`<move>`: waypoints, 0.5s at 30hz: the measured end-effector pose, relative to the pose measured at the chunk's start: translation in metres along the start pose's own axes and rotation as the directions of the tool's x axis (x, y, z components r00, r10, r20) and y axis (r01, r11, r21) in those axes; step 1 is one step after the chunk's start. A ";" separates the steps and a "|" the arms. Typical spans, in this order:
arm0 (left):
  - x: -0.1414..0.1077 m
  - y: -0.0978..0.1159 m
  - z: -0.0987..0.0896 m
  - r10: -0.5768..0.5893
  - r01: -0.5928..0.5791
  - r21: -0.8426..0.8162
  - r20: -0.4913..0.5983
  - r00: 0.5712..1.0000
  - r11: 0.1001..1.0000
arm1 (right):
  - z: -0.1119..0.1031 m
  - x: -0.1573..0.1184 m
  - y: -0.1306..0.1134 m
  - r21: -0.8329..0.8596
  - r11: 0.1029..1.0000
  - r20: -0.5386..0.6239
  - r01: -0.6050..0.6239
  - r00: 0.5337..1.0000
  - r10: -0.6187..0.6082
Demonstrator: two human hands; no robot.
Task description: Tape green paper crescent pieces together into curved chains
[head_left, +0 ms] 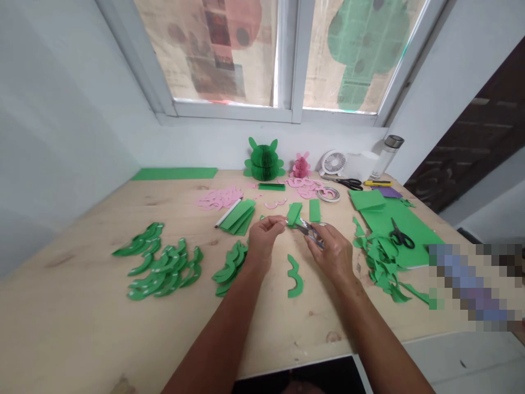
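My left hand (266, 236) is pinched closed at the middle of the table, with a tiny white piece at its fingertips. Just to its right, my right hand (333, 249) is closed round dark scissors (309, 232), whose blades point left towards the left fingertips. A small white bit shows near the blades. Below and between the hands lies a wavy green paper piece (295, 279). Behind the fingertips are folded green paper strips (294, 210). Close to my left forearm is a stack of curved green pieces (232, 268).
Green pieces with white marks (164, 268) lie left. Green scraps (383, 262), black scissors (401, 235) and green sheets (414, 219) lie right. Pink cutouts (221, 198), a tape roll (328, 193), paper figures (264, 161), a fan (333, 162) and a bottle (385, 156) stand or lie behind.
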State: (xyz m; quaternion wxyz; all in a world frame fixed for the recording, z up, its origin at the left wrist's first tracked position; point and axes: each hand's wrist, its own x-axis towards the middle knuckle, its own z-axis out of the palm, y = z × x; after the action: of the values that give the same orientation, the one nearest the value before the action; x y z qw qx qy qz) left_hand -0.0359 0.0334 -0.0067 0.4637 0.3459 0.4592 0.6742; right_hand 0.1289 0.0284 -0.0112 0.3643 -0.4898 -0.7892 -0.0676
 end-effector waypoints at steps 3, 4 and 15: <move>0.000 -0.001 0.000 -0.008 0.008 -0.002 0.002 1.000 1.000 | 0.002 0.000 0.005 -0.058 0.994 0.061 -0.090 0.994 0.094; 0.000 -0.001 0.000 -0.009 0.009 -0.001 0.002 1.000 1.000 | 0.003 0.000 0.006 -0.074 0.991 0.075 -0.111 0.990 0.116; 0.001 -0.007 -0.002 -0.020 0.020 0.013 0.024 1.000 1.000 | -0.011 0.002 0.015 -0.256 0.957 0.256 -0.139 0.945 0.205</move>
State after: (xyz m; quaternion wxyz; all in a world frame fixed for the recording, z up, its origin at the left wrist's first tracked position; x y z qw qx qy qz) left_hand -0.0364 0.0345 -0.0137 0.4736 0.3524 0.4613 0.6624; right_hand 0.1466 0.0327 -0.0059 0.1934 -0.6014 -0.7730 -0.0581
